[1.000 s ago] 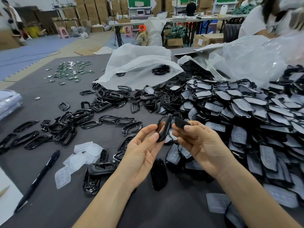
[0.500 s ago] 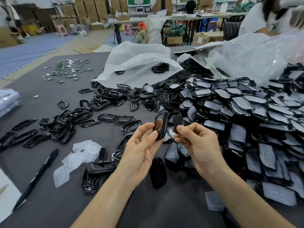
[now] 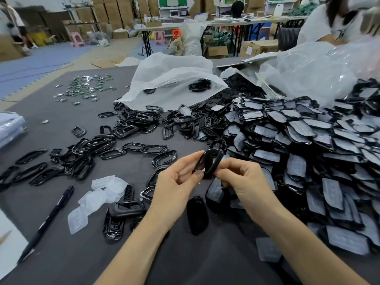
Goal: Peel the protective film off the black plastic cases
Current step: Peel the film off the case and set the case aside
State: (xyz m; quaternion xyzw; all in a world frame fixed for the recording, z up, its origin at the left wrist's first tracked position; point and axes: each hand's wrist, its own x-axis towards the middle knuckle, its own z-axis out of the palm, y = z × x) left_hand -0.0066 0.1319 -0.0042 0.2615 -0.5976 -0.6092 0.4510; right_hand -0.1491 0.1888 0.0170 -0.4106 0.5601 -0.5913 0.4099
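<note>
L grip point(image 3: 176, 186) & R grip point(image 3: 244, 182) both pinch one black case point(image 3: 208, 162), held edge-on above the desk point(image 3: 61, 254), btw the two. L thumb & fingertips are on its left edge, and R fingertips curl onto its lower right edge. Can't tell if there's film on it. Just under R grip lies a filmed case point(image 3: 214, 191), film side up. Below & btw both grips a bare case point(image 3: 197, 214), glossy, lies flat on the desk. Right of R grip is a big pile point(image 3: 308, 153) of film-covered cases, overlapping each other. Left of L grip & lower are loose films point(image 3: 98, 194) in a small heap, w/ a pen point(image 3: 48, 219) further left. Black frames point(image 3: 86, 157) are scattered left of L grip & beyond it. Well past both grips are white bags point(image 3: 170, 83) w/ a few black parts inside. Far left of those are small green boards point(image 3: 88, 87).
</note>
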